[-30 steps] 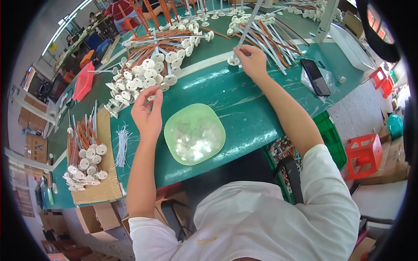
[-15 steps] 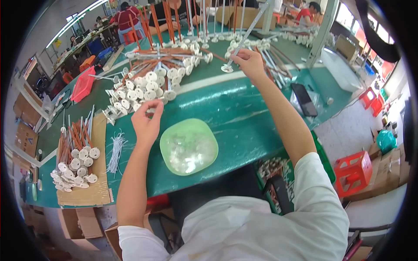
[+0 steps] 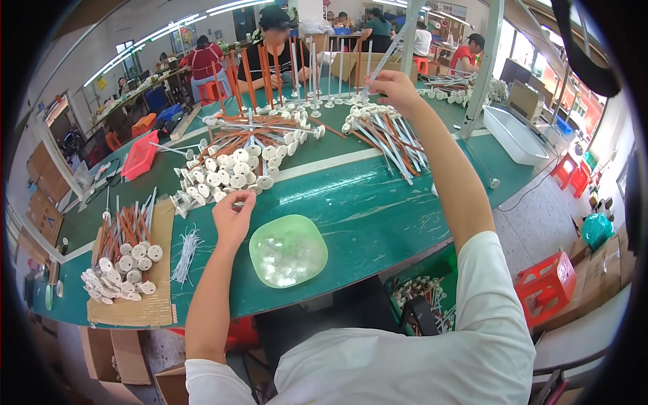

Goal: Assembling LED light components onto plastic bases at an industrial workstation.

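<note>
My right hand (image 3: 395,91) is raised over the far side of the table. Its fingers are closed on a slim translucent rod (image 3: 390,57) that slants up to the right, its lower end near a pile of white-disc rods (image 3: 388,135). My left hand (image 3: 233,212) is at the near edge of a larger heap of white round discs (image 3: 233,169) on brown and grey rods. Its thumb and fingertips are pinched together, and whatever may be between them is too small to make out. Just right of it sits a green bowl (image 3: 288,277) of small shiny clear pieces.
White ties (image 3: 185,256) lie beside cardboard (image 3: 145,310) bearing more disc-ended rods (image 3: 127,263). Upright brown and clear rods (image 3: 273,67) line the back, where a co-worker (image 3: 273,50) sits. A red tray (image 3: 140,156) is left, a metal post (image 3: 482,74) right.
The view has tilted up, showing more of the room. My right hand has carried the rod's disc end toward the right-hand pile. My left hand stays pinched by the heap.
</note>
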`<state>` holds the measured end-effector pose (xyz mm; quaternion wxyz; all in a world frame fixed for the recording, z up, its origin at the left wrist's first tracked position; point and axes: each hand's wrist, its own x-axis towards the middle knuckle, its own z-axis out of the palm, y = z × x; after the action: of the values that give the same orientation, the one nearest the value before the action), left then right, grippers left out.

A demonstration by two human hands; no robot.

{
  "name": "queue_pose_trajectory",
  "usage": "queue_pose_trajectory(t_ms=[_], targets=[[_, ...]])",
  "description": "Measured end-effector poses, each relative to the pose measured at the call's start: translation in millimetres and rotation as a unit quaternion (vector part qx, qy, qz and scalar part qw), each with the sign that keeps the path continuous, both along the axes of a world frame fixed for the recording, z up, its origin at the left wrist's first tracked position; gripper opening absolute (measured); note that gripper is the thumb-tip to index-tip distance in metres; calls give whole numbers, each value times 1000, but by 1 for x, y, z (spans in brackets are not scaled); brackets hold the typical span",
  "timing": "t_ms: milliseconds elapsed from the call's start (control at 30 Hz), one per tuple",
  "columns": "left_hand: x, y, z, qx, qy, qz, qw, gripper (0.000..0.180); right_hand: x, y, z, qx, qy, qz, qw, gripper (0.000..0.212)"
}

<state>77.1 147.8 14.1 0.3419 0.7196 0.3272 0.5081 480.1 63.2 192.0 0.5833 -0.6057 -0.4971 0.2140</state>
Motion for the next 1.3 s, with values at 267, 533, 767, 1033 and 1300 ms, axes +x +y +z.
queue_pose_trajectory(t_ms=[267, 533, 767, 1033, 1300], targets=[[16, -10, 63, 40, 32, -88, 995, 16, 8, -9, 13, 19, -82, 24, 996, 26], [132, 14, 125, 127, 56, -153, 978, 30, -16, -14, -4, 117, -126, 54, 984, 21], [199, -5, 137, -152, -10, -354, 923, 50, -20, -21, -5, 156, -102, 94, 978, 17], [209, -18, 156, -39, 34, -344, 937, 35, -15, -32, -6, 198, -83, 83, 973, 17], [212, -21, 163, 27, 43, -324, 945, 27, -15, -40, -2, 225, -82, 98, 966, 17]])
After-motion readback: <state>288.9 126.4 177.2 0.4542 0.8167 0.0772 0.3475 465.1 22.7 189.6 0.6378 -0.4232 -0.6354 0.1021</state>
